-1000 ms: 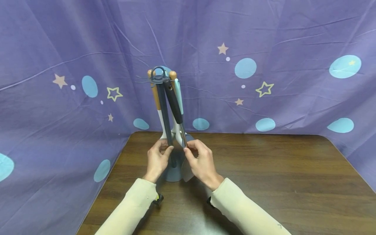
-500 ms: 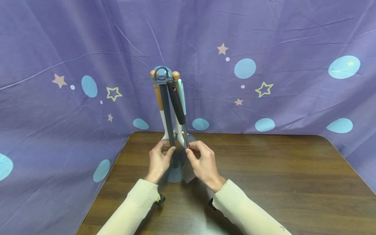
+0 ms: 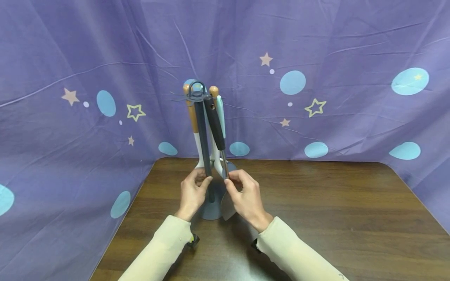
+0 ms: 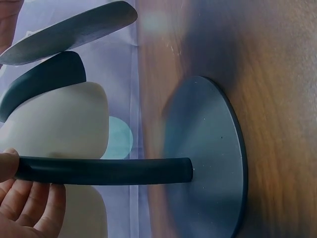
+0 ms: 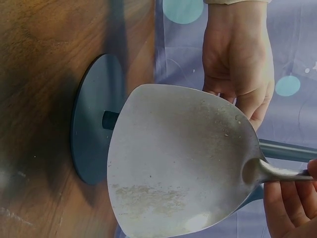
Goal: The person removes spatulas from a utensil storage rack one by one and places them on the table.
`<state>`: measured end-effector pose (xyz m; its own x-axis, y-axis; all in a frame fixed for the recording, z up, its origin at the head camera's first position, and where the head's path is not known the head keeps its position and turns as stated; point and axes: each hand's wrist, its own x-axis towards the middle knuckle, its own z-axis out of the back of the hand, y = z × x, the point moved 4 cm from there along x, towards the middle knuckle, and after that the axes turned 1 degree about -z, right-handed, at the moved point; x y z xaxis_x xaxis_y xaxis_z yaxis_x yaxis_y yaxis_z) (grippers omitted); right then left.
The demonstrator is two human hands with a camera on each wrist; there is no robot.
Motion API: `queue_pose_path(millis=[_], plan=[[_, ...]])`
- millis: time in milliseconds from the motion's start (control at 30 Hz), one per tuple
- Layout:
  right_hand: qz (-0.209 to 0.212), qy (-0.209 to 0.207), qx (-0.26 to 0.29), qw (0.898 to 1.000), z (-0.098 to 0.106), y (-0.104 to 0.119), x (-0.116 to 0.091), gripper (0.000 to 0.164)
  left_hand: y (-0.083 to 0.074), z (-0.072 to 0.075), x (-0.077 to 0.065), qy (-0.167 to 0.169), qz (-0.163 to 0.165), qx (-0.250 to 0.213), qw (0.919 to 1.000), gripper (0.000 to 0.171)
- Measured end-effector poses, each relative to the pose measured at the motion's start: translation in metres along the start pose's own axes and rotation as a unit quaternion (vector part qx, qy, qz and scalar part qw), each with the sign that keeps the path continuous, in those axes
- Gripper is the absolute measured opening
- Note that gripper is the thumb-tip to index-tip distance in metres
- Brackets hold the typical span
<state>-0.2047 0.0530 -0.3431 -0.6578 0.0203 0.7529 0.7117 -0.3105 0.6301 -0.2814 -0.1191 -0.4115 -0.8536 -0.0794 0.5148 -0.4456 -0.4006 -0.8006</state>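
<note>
A dark grey utensil stand (image 3: 203, 140) with a round base (image 4: 208, 144) stands upright, kitchen tools hanging from its top ring. My left hand (image 3: 191, 193) grips the lower part of its post, thumb on the near side and fingers behind. A spatula (image 3: 215, 125) with a black handle and wide metal blade (image 5: 173, 153) hangs on the stand's right side. My right hand (image 3: 249, 197) pinches its metal shaft just above the blade. Behind are a wooden-handled white utensil (image 3: 193, 117), another wooden handle (image 3: 213, 91) and a mint-handled utensil (image 3: 221, 117); their heads are partly hidden in the head view.
The brown wooden table (image 3: 316, 210) extends to the right of the stand. Behind and to the left hangs a purple curtain (image 3: 239, 31) with stars and blue spots. The table's left edge runs near my left sleeve (image 3: 158, 246).
The stand and its hanging utensils have moved slightly to the right, and both hands have gone with them. Both holds look the same.
</note>
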Motion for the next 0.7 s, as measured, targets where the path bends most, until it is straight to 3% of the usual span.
queue_pose_path(millis=[267,700], plan=[[-0.007,-0.001,-0.003,1.0,0.0015,-0.0073,-0.0031,0.011,-0.0012,-0.0032,-0.0023,0.006,-0.004,0.006,1.0,0.015],[-0.008,-0.005,-0.008,1.0,0.0081,0.0005,-0.0032,0.013,-0.0061,-0.0068,-0.0055,-0.003,-0.025,0.019,0.9995,0.016]])
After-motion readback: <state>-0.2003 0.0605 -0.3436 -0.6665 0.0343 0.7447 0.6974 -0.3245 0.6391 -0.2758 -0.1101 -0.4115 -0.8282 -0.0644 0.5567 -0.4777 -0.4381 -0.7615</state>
